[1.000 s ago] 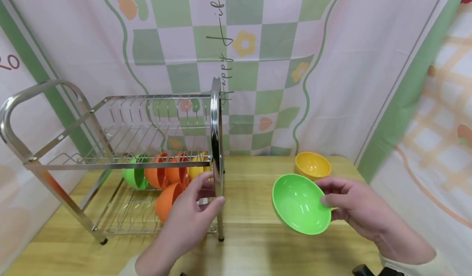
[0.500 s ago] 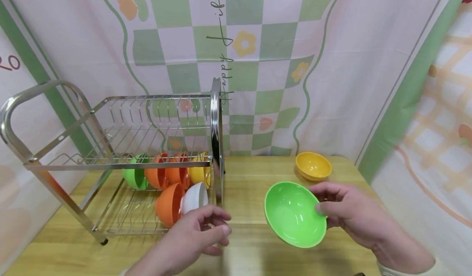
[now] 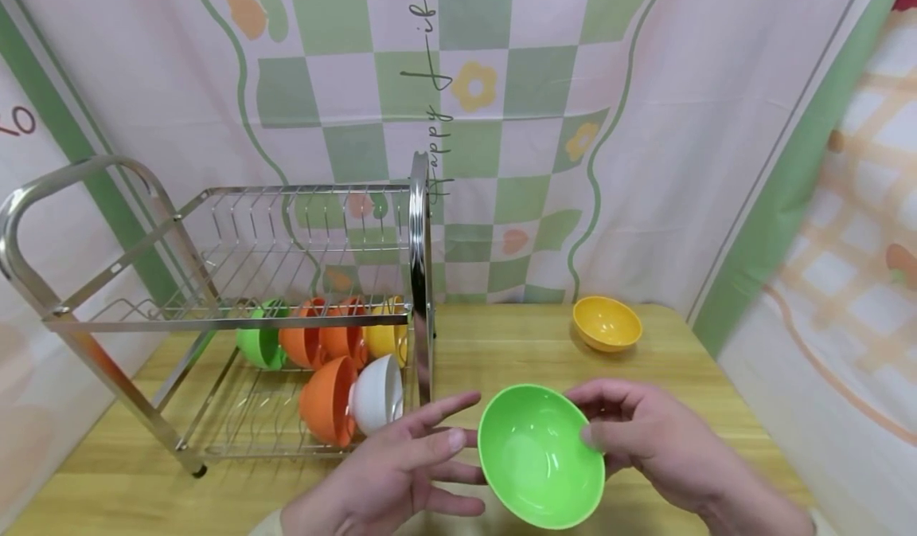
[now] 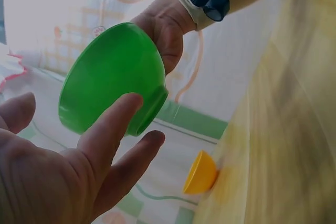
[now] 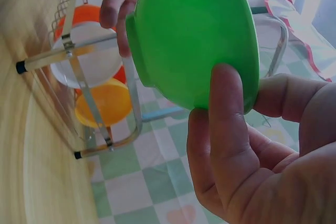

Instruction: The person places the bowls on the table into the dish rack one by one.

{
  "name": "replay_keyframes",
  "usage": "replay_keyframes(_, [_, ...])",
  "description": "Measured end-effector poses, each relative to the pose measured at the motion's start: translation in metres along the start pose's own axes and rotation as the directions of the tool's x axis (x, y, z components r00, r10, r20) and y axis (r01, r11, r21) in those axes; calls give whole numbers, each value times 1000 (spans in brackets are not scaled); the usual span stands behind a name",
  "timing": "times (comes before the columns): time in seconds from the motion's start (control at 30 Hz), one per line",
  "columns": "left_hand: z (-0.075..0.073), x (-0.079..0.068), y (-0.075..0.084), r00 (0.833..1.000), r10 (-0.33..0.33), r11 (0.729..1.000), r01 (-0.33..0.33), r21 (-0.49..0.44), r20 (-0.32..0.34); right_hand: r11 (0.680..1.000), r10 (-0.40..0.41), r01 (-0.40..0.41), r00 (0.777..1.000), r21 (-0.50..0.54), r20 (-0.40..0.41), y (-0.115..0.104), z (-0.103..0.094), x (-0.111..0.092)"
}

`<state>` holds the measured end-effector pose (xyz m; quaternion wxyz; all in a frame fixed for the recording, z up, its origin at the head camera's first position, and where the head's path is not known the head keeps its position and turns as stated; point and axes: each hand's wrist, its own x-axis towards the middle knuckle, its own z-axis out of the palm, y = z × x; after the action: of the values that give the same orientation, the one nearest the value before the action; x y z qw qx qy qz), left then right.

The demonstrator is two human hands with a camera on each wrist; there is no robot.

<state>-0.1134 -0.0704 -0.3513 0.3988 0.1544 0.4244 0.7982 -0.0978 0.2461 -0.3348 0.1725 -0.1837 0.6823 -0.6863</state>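
A bright green bowl (image 3: 542, 456) is tilted above the table, its hollow side facing the head camera. My right hand (image 3: 645, 440) pinches its right rim, thumb inside and fingers on the outer wall, as the right wrist view shows with the bowl's underside (image 5: 194, 40). On the bowl's other side is my left hand (image 3: 408, 464), fingers spread and extended close to the wall; whether they touch it I cannot tell. Left of that hand, a white bowl (image 3: 378, 394) and an orange bowl (image 3: 328, 401) stand on edge in the rack's lower tier.
A two-tier metal dish rack (image 3: 236, 323) stands at the left on the wooden table (image 3: 494, 345). Behind its front bowls are a green bowl (image 3: 261, 337), orange bowls (image 3: 304, 335) and a yellow bowl (image 3: 387, 333). Another yellow bowl (image 3: 607, 323) sits at the back right.
My left hand has come away from the rack toward the right, fingers spreading and uncovering the white bowl. My right hand has brought the green bowl left and nearer to me.
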Motion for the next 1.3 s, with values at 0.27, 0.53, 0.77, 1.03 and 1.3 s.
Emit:
replay_keyframes(0.27, [-1, 3, -3, 1000, -5, 999, 6, -49, 19, 1000, 5, -5, 1000, 17, 11, 3, 9, 3])
replay_keyframes(0.53, [-1, 3, -4, 1000, -2, 998, 3, -56, 7, 1000, 17, -17, 1000, 13, -5, 4, 14, 5])
replay_keyframes(0.77, [-3, 3, -5, 1000, 4, 999, -4, -37, 7, 1000, 4, -5, 1000, 16, 9, 4, 15, 5])
replay_keyframes(1.03, [-4, 2, -3, 1000, -1, 1000, 1, -29, 6, 1000, 1, -1, 1000, 4, 4, 4, 17, 6])
replay_keyframes(1.3, [-11, -13, 5, 998, -13, 998, 16, 56, -61, 998, 32, -34, 999, -57, -34, 4, 19, 10])
